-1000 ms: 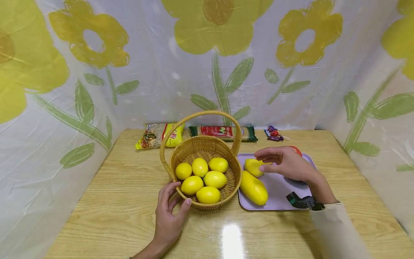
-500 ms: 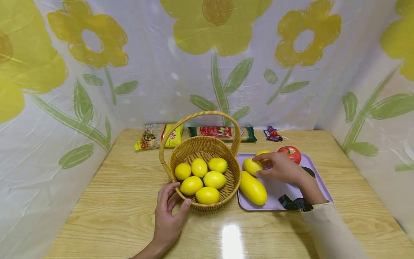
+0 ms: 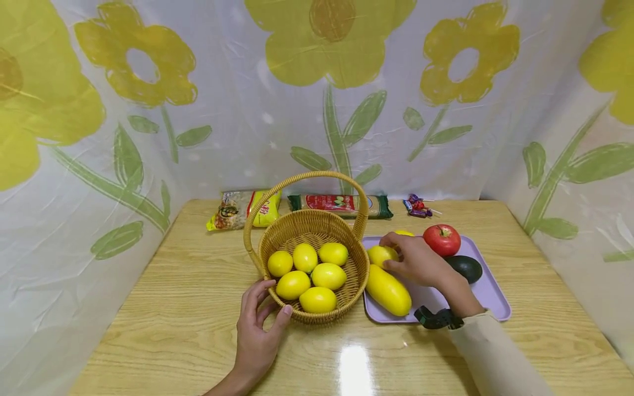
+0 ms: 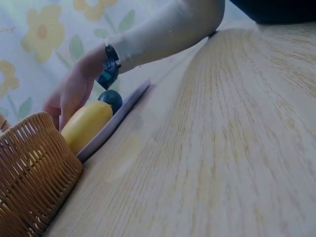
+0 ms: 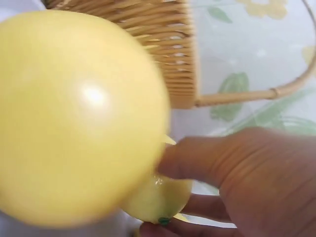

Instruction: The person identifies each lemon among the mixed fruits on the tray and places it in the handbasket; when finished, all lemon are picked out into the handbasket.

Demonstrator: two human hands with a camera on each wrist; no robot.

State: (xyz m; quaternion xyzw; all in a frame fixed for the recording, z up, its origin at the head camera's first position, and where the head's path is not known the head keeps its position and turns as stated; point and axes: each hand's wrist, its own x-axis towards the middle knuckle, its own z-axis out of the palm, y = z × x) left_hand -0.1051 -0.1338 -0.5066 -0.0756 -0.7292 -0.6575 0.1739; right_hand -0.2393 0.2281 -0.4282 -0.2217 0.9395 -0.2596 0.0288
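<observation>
My left hand (image 3: 258, 324) holds the near left rim of a wicker basket (image 3: 364, 286), with thumb and fingertips at the edge. Several yellow lemons (image 3: 318, 300) lie inside it. Over the lilac tray (image 3: 426, 300), my right hand (image 3: 418, 261) has its thumb and fingers around another lemon (image 3: 380, 256). The right wrist view shows the thumb on this lemon (image 5: 160, 200) and fingers behind it. A long yellow fruit, like a papaya (image 3: 388, 291), lies just in front and fills much of that view. The left hand is out of sight in the left wrist view.
A red apple (image 3: 442, 240), a dark green avocado-like fruit (image 3: 466, 268) and one more yellow fruit (image 3: 404, 233), mostly hidden, are on the tray. Along the back lie a yellow food bag (image 3: 266, 209), a noodle packet (image 3: 342, 205) and lollipops (image 3: 417, 206). The basket's tall handle (image 3: 317, 174) arches up.
My right hand has moved left and down onto the lemon at the tray's left side, its fingers closing around it. The apple and dark fruit are uncovered. My left hand has stayed on the basket.
</observation>
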